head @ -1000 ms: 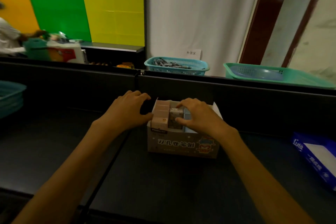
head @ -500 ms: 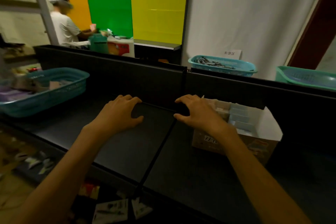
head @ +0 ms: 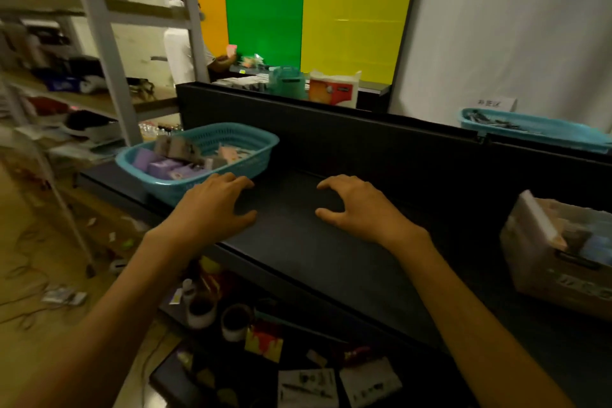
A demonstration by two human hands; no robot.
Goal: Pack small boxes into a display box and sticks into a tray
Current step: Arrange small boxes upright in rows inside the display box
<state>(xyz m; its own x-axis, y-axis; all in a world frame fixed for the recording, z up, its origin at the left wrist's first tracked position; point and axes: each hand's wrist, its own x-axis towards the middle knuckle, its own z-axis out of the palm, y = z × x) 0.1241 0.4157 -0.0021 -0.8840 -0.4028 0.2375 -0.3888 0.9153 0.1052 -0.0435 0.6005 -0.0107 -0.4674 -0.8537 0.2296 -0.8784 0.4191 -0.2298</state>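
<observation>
A teal basket (head: pixel 258 146) at the table's left end holds several small boxes (head: pixel 165 166), purple, pink and grey. My left hand (head: pixel 212 205) hovers just in front of that basket with loosely curled fingers and holds nothing. My right hand (head: pixel 354 205) hangs over the dark table top (head: pixel 298 242) a little to the right, also empty with relaxed fingers. The cardboard display box (head: pixel 556 268), partly filled with small boxes, stands at the far right edge of the view, well away from both hands.
A black partition wall (head: pixel 364 139) runs along the table's back. Behind it at the right is another teal basket (head: pixel 530 129) with dark sticks. Shelving (head: pixel 99 43) stands to the left, a person works beyond it, and clutter lies on the floor below the table edge.
My view and both hands have swung left, away from the display box and toward the teal basket of small boxes. The hands left the box and are empty.
</observation>
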